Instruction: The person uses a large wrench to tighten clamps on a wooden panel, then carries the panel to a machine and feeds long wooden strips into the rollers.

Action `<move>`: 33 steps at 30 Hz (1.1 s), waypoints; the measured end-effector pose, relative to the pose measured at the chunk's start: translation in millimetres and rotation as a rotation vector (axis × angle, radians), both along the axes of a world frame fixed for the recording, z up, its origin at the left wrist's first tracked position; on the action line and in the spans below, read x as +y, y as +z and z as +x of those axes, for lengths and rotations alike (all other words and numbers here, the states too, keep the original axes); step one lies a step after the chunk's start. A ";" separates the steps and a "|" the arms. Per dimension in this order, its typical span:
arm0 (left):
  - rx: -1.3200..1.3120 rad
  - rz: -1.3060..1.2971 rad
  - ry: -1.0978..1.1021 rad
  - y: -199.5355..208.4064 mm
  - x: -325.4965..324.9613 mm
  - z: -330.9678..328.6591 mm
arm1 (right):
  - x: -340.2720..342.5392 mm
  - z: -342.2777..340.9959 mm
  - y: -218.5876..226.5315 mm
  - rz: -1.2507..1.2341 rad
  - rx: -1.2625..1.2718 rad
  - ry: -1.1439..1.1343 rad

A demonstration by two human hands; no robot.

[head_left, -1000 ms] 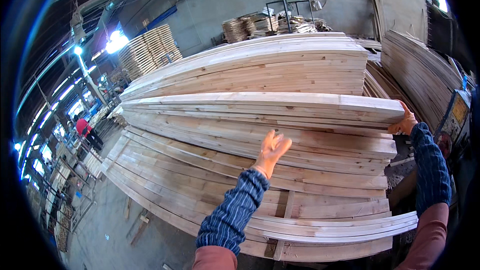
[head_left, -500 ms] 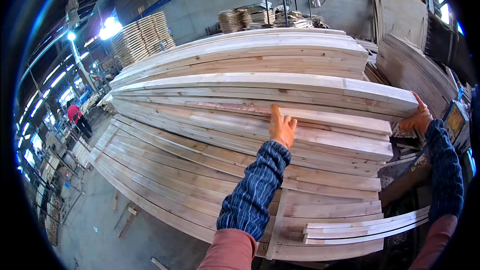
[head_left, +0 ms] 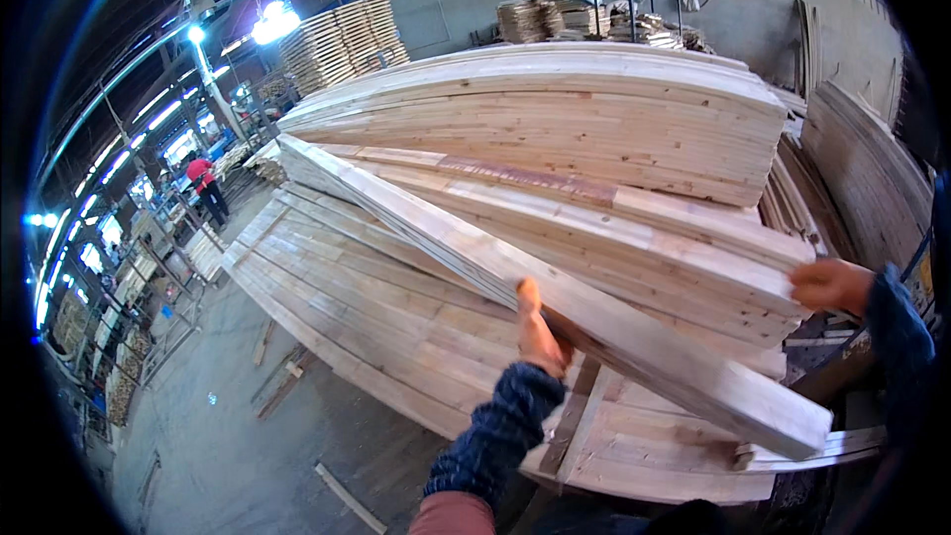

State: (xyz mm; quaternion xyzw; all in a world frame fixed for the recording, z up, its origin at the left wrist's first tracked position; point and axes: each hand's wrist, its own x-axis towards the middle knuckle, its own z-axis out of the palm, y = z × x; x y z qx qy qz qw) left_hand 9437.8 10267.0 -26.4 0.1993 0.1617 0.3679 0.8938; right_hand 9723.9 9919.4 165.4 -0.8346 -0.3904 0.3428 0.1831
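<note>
A bundle of long wooden boards (head_left: 634, 337) slants across the middle, its near end low on the right and its far end at the upper left. My left hand (head_left: 543, 335) grips it, thumb up against its side, the other fingers mostly hidden. Beside the end of the board stack (head_left: 684, 238), apart from the bundle, is my right hand (head_left: 832, 285); its fingers are curled but smeared by motion. One board on that stack has a reddish-brown stained stretch (head_left: 525, 178).
Behind stands a taller board stack (head_left: 555, 129). Wide flat boards (head_left: 376, 317) lie in front, with thin strips (head_left: 852, 444) at the lower right. Loose wood pieces (head_left: 347, 495) are on the floor. A person in red (head_left: 203, 183) is far left.
The bundle has come off the stack top and swung down toward me, near end lowest. My left hand has closed on it; my right hand has left its end. The view has shifted slightly.
</note>
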 end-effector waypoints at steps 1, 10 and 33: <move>0.024 0.003 -0.015 -1.3 -19.3 -30.8 | 63.2 -13.7 -28.9 0.080 0.171 0.169; 0.186 -0.082 -0.543 -62.9 -174.2 -108.8 | 287.0 -185.0 -208.9 0.473 1.025 0.722; 1.007 2.629 -1.001 -54.5 114.9 -72.3 | -178.0 -172.6 -257.4 -0.094 -0.340 0.286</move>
